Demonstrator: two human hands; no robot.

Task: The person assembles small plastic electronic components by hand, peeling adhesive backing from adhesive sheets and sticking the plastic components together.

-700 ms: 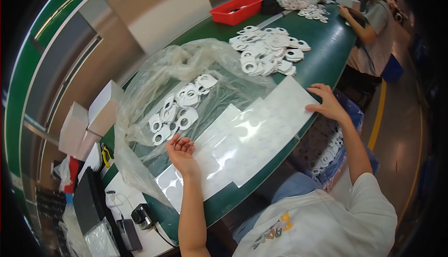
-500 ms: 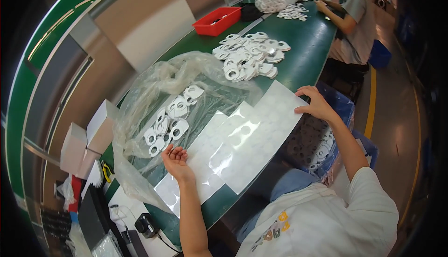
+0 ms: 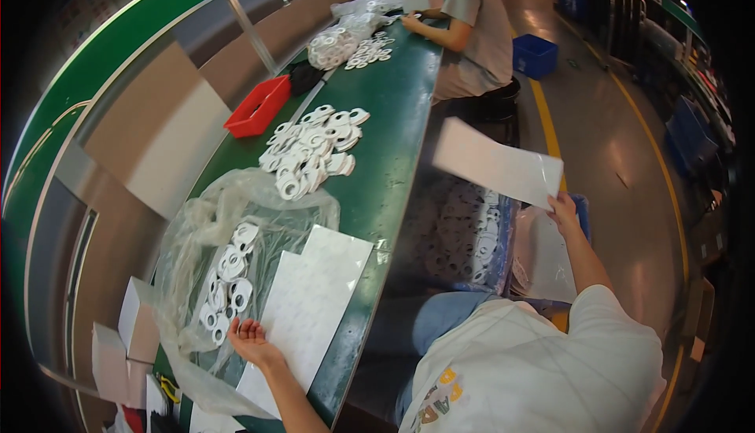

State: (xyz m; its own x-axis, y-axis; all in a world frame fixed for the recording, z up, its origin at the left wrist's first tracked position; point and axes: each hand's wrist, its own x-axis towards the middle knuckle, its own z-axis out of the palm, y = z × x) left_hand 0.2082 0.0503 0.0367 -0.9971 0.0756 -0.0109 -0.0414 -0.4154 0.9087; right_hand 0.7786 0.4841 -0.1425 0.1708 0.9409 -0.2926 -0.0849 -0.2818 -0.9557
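Observation:
My right hand (image 3: pixel 563 213) pinches the lower right corner of a white sheet (image 3: pixel 499 159), which hangs in the air beyond the table's right edge, above the blue bins. My left hand (image 3: pixel 255 345) rests palm up with loosely bent fingers and holds nothing. It lies between a stack of white glossy sheets (image 3: pixel 314 299) on the green table and a row of white ring-shaped pieces (image 3: pixel 230 276). Those pieces lie on a clear plastic bag (image 3: pixel 185 236) spread out on the table.
Farther along the table lie a pile of white ring pieces (image 3: pixel 311 150) and a red tray (image 3: pixel 258 107). A seated person (image 3: pixel 480 28) works at the far end. Beside my legs stand a blue bin of ring pieces (image 3: pixel 472 236) and another bin (image 3: pixel 580 211) with sheets.
My right hand has lifted a sheet off the stack and carried it right, past the table edge. My left hand stays beside the stack. The view has turned to the right.

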